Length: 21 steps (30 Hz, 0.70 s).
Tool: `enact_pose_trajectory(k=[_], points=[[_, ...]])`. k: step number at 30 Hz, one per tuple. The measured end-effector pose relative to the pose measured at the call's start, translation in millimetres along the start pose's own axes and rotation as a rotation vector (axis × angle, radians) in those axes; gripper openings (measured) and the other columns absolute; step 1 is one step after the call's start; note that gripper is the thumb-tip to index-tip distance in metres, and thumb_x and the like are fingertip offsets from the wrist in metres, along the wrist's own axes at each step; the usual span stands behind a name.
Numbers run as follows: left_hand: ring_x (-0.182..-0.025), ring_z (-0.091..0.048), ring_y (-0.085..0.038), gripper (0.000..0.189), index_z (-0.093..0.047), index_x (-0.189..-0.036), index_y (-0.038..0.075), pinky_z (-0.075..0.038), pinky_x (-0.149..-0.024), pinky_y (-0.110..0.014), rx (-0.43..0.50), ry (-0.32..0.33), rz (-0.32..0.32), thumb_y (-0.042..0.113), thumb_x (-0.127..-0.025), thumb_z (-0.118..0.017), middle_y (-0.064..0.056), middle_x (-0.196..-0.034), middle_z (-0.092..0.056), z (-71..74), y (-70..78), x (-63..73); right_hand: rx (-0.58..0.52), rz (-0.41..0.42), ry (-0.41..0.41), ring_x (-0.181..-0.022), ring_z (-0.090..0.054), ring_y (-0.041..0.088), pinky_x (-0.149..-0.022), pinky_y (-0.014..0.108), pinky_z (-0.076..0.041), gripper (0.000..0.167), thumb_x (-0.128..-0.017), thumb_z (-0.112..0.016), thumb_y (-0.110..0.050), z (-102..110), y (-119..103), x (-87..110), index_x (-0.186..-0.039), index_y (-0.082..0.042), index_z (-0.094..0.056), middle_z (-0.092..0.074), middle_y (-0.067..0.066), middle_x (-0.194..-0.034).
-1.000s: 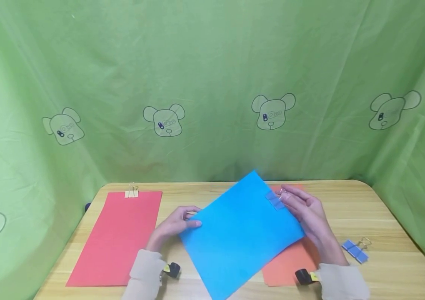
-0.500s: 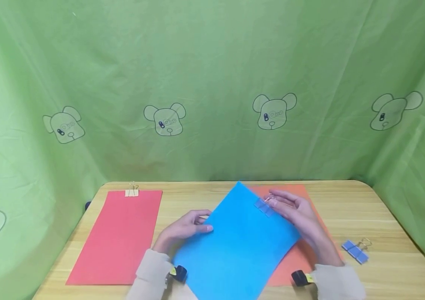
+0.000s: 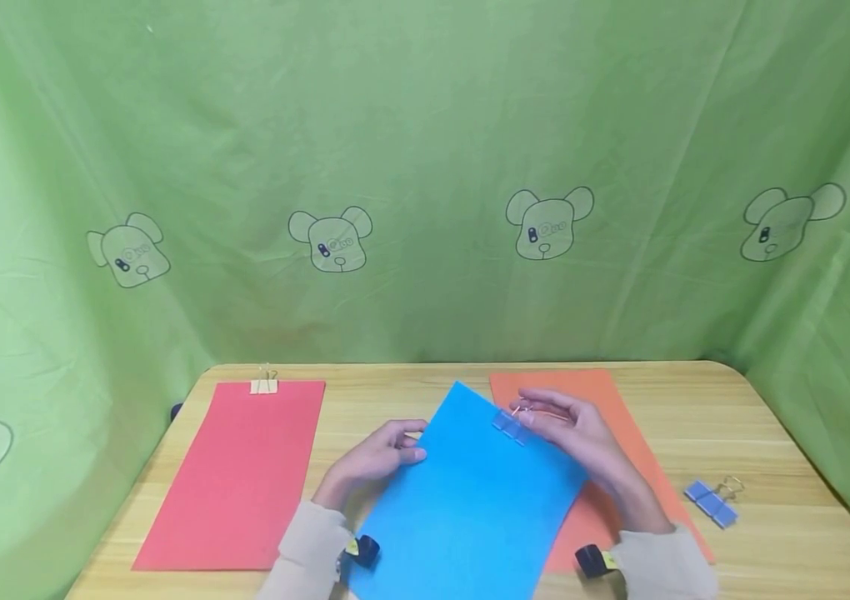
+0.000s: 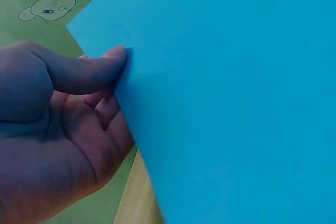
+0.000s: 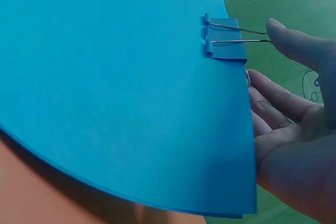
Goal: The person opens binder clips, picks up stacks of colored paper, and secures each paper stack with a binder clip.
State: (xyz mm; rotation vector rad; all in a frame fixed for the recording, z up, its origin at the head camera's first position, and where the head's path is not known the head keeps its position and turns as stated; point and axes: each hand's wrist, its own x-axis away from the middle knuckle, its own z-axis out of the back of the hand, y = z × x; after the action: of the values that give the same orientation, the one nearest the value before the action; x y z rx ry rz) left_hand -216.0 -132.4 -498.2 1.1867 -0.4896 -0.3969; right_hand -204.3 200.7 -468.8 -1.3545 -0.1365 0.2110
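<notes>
Blue paper (image 3: pixel 470 500), its lower right corner showing more than one layer in the right wrist view, is held tilted above the table. My left hand (image 3: pixel 380 454) pinches its left edge, thumb (image 4: pixel 100 72) on top and fingers behind. A blue binder clip (image 5: pixel 226 39) bites the paper's upper right edge, its wire handles pointing outward. With my right hand (image 3: pixel 575 437) I hold the clip by its handles; the thumb (image 5: pixel 294 40) touches the front wire, and the other fingers are partly hidden behind the paper.
Orange paper (image 3: pixel 642 467) lies on the wooden table (image 3: pixel 755 433), partly beneath the blue paper. A second blue binder clip (image 3: pixel 712 502) rests at the right. On the left lies red paper (image 3: pixel 237 475) with a pale yellow binder clip (image 3: pixel 263 387) on its top edge. A green curtain (image 3: pixel 425 308) surrounds the table.
The blue paper and its clip have moved left and toward me, lower over the table, uncovering more orange paper. Both hands keep their hold; the left has shifted slightly right.
</notes>
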Motion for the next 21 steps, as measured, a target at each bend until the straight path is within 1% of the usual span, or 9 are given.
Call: enact_pose_trajectory(k=[4, 9, 12, 14, 16, 19, 21], points=[[-0.119, -0.059, -0.032, 0.05, -0.046, -0.148, -0.006, -0.044, -0.108, -0.052, -0.028, 0.03, -0.005, 0.008, -0.103, -0.059, -0.017, -0.132, -0.061, -0.1, 2.4, 1.2, 0.049, 0.001, 0.008, -0.115, -0.068, 0.014, -0.094, 0.022, -0.052, 0.053, -0.098, -0.072, -0.033, 4.2, 0.4, 1.2, -0.144, -0.01, -0.057, -0.067, 0.011, -0.133], [-0.123, -0.056, -0.034, 0.05, -0.047, -0.149, -0.004, -0.04, -0.111, -0.055, -0.034, 0.066, 0.006, 0.009, -0.103, -0.058, -0.017, -0.136, -0.059, 2.6, 3.1, 2.2, 0.07, 0.01, 0.012, -0.117, -0.067, 0.013, -0.095, 0.021, -0.051, 0.053, -0.099, -0.071, -0.031, 14.5, 0.2, 4.9, -0.145, -0.01, -0.055, -0.065, 0.013, -0.136], [-0.124, -0.055, -0.033, 0.05, -0.046, -0.151, -0.002, -0.037, -0.113, -0.056, 0.001, 0.082, 0.018, 0.01, -0.104, -0.058, -0.016, -0.132, -0.06, 5.9, 3.4, 4.3, 0.095, 0.012, 0.005, -0.117, -0.066, 0.012, -0.095, 0.021, -0.05, 0.053, -0.1, -0.07, -0.032, 23.0, -0.5, 9.5, -0.146, -0.01, -0.054, -0.063, 0.016, -0.138], [-0.122, -0.057, -0.031, 0.051, -0.045, -0.152, 0.001, -0.036, -0.113, -0.055, 0.06, 0.093, 0.045, 0.012, -0.104, -0.058, -0.014, -0.129, -0.061, 8.9, 3.8, 7.2, 0.128, 0.021, -0.001, -0.117, -0.066, 0.013, -0.095, 0.021, -0.05, 0.052, -0.101, -0.068, -0.031, 28.7, -1.6, 12.4, -0.146, -0.009, -0.054, -0.062, 0.016, -0.138], [-0.116, -0.059, -0.028, 0.051, -0.045, -0.153, 0.004, -0.036, -0.113, -0.054, 0.125, 0.113, 0.071, 0.013, -0.104, -0.058, -0.012, -0.124, -0.062, 13.0, 3.4, 9.8, 0.149, 0.024, -0.002, -0.117, -0.066, 0.013, -0.094, 0.023, -0.051, 0.051, -0.101, -0.068, -0.032, 34.0, -3.1, 15.2, -0.145, -0.01, -0.055, -0.063, 0.013, -0.138], [-0.108, -0.066, -0.027, 0.049, -0.046, -0.152, 0.004, -0.041, -0.111, -0.051, 0.19, 0.143, 0.071, 0.012, -0.105, -0.056, -0.013, -0.119, -0.065, 20.9, 0.4, 12.1, 0.182, 0.03, 0.0, -0.117, -0.066, 0.013, -0.094, 0.024, -0.052, 0.05, -0.1, -0.069, -0.03, 41.6, -5.7, 19.1, -0.143, -0.009, -0.056, -0.064, 0.011, -0.136], [-0.103, -0.07, -0.027, 0.047, -0.046, -0.151, 0.002, -0.046, -0.107, -0.048, 0.198, 0.167, 0.052, 0.009, -0.105, -0.054, -0.013, -0.117, -0.069, 26.7, -2.6, 12.2, 0.205, 0.034, 0.007, -0.116, -0.066, 0.011, -0.094, 0.023, -0.052, 0.049, -0.1, -0.07, -0.029, 46.8, -7.4, 21.9, -0.142, -0.008, -0.057, -0.065, 0.011, -0.135]])
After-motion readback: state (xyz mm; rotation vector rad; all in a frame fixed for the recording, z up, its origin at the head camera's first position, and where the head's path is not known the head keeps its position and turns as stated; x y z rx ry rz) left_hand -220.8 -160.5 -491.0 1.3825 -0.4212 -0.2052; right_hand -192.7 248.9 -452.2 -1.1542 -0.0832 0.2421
